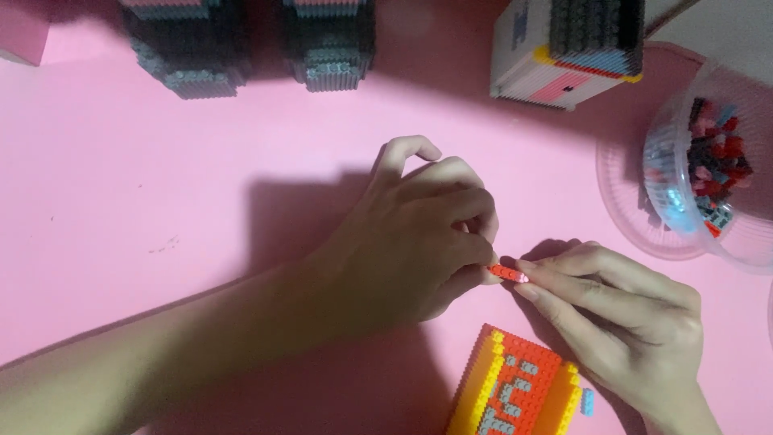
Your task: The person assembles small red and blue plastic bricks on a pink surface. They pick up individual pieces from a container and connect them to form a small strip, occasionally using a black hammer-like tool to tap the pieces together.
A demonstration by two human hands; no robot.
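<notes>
A tiny red brick piece is pinched between the fingertips of both hands, just above the pink tabletop. My left hand comes in from the lower left with its fingers curled over the piece. My right hand reaches in from the lower right, its thumb and forefinger on the piece's right end. Just below the hands lies a small orange, yellow and red brick model with grey studs on top, touching neither hand that I can see.
A clear plastic tub at the right holds several loose red, dark and blue bricks. Along the far edge stand two dark grey brick builds and a white, pink and black brick build.
</notes>
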